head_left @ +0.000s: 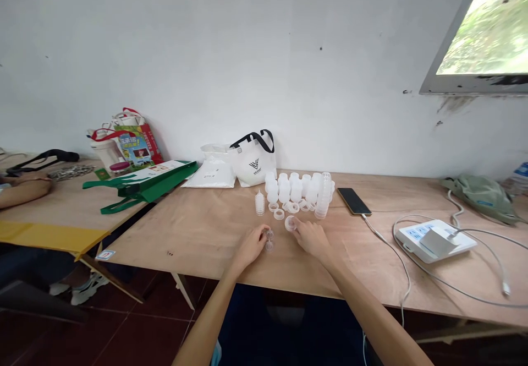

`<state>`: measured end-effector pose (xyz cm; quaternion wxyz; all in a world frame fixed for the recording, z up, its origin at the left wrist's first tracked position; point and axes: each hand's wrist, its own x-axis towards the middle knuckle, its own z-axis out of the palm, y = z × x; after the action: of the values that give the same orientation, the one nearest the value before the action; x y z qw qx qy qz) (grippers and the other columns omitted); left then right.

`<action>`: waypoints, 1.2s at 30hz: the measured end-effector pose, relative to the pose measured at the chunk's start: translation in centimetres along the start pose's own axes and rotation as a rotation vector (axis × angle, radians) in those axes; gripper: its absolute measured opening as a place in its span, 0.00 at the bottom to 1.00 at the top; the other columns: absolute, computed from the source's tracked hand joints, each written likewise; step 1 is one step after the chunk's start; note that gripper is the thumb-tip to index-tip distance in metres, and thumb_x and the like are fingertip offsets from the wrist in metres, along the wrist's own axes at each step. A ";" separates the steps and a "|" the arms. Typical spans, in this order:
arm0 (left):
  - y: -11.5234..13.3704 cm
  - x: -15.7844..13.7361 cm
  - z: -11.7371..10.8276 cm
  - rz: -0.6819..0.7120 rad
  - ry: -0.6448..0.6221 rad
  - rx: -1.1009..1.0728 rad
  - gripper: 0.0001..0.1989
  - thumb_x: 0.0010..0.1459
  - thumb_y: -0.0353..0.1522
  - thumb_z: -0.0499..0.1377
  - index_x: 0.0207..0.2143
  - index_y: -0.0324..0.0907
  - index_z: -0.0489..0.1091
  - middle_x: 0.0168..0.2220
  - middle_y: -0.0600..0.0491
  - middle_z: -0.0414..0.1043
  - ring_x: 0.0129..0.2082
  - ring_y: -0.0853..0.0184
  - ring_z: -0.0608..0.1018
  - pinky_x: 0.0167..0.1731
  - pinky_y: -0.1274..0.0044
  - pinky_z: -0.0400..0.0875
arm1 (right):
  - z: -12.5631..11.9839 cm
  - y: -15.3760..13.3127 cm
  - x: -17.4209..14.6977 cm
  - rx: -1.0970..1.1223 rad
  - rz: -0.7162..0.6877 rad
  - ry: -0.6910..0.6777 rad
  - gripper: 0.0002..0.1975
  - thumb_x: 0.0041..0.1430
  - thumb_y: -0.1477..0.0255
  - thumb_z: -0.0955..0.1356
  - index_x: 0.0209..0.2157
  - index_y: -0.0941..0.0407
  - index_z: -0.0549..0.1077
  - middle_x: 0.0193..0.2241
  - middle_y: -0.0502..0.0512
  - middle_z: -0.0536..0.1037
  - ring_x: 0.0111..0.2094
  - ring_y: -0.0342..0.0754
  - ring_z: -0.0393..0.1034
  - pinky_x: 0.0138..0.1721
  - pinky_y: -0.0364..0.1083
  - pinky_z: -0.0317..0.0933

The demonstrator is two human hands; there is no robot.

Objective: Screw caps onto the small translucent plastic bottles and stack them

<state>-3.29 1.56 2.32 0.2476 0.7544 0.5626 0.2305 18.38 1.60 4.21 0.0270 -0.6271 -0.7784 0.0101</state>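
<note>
My left hand (251, 245) is above the wooden table with its fingers closed at the edge of some small clear plastic pieces (269, 244), round in outline. Between the thumb and fingers of my right hand (311, 238) is a translucent round plastic cap (290, 223), close to the tabletop. Beyond both hands, several loose white plastic rings (279, 214) lie in front of a cluster of frosted white bottles (296, 189). A tall stack of clear cups or caps (324, 195) stands at the cluster's right. To the left is a separate pointed translucent piece (259, 203).
A phone (353, 201) on a cable and a white charging box (437, 240) lie to the right, near a green cap (480, 198). Behind are a white tote bag (253, 162) and a white plastic packet (212, 172). Another person's arm (27, 190) rests at far left.
</note>
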 end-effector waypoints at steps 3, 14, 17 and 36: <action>0.6 -0.1 0.3 0.003 0.003 0.025 0.15 0.64 0.27 0.50 0.47 0.44 0.74 0.36 0.52 0.79 0.36 0.63 0.79 0.37 0.76 0.64 | 0.0 0.3 -1.4 0.023 0.019 0.021 0.12 0.73 0.68 0.58 0.51 0.51 0.68 0.39 0.57 0.82 0.39 0.54 0.78 0.32 0.44 0.56; 0.8 -0.2 0.7 0.028 0.035 0.041 0.16 0.64 0.26 0.50 0.48 0.44 0.74 0.41 0.51 0.80 0.40 0.62 0.79 0.38 0.76 0.65 | 0.9 1.0 -1.6 0.343 -0.004 0.079 0.08 0.69 0.68 0.63 0.46 0.51 0.72 0.35 0.51 0.82 0.37 0.50 0.76 0.30 0.43 0.51; 0.6 0.0 0.8 0.046 0.039 0.017 0.15 0.63 0.26 0.50 0.47 0.44 0.74 0.38 0.52 0.80 0.38 0.63 0.79 0.38 0.76 0.65 | 1.3 1.1 -1.7 0.416 -0.020 0.092 0.07 0.68 0.68 0.64 0.43 0.50 0.73 0.34 0.50 0.82 0.34 0.49 0.76 0.30 0.43 0.51; -0.6 0.7 1.1 0.032 0.053 -0.121 0.13 0.63 0.31 0.51 0.42 0.43 0.75 0.32 0.54 0.78 0.30 0.67 0.75 0.31 0.79 0.63 | -0.6 0.5 -5.5 0.510 -0.141 -0.015 0.10 0.65 0.61 0.67 0.44 0.48 0.75 0.33 0.49 0.78 0.31 0.48 0.72 0.31 0.43 0.55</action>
<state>-2.86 2.24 1.10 0.2740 0.7405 0.5420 0.2879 20.10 -3.70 4.65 0.1794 -0.5440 -0.7927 0.2087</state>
